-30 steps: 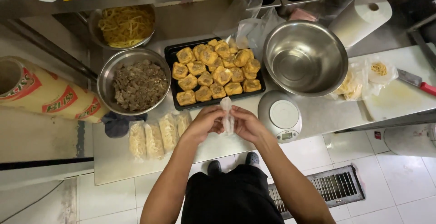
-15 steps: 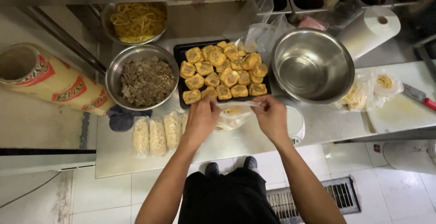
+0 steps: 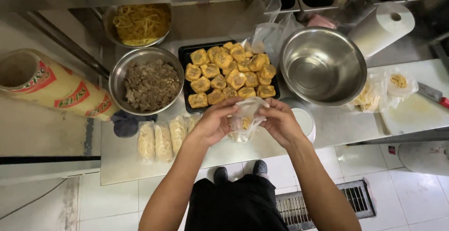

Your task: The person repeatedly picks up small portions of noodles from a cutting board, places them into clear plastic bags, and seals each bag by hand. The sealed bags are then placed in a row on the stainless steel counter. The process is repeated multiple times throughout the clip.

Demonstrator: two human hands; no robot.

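I am looking straight down past my dark apron [image 3: 236,203] to the floor tiles and a floor drain grate [image 3: 322,203]. Just above that, my left hand [image 3: 213,123] and right hand [image 3: 280,123] are meeting over the near edge of the steel worktop [image 3: 121,163], and both are gripping a small clear plastic bag [image 3: 245,118] between them, fingers closed on its top and sides (something pale yellow is showing inside, too small to tell what). The bag is hanging just in front of the black tray.

To the left of my left hand, four filled bags of noodles [image 3: 163,139] are lying side by side on the worktop, with a dark cloth [image 3: 126,123] just beyond them. Behind my right hand a round white scale [image 3: 304,121] is peeking out.

Farther on, the black tray of fried golden pieces [image 3: 229,74] is sitting in the middle, a steel bowl of dark chopped meat [image 3: 149,86] touching its left side and a large empty steel bowl [image 3: 322,67] to its right. A big roll of wrap [image 3: 51,88] is lying at far left; loose bags with noodles [image 3: 383,90] are resting by a cutting board [image 3: 416,114] at right. At the back, a bowl of yellow noodles [image 3: 140,22] and a paper towel roll [image 3: 381,27] are standing.
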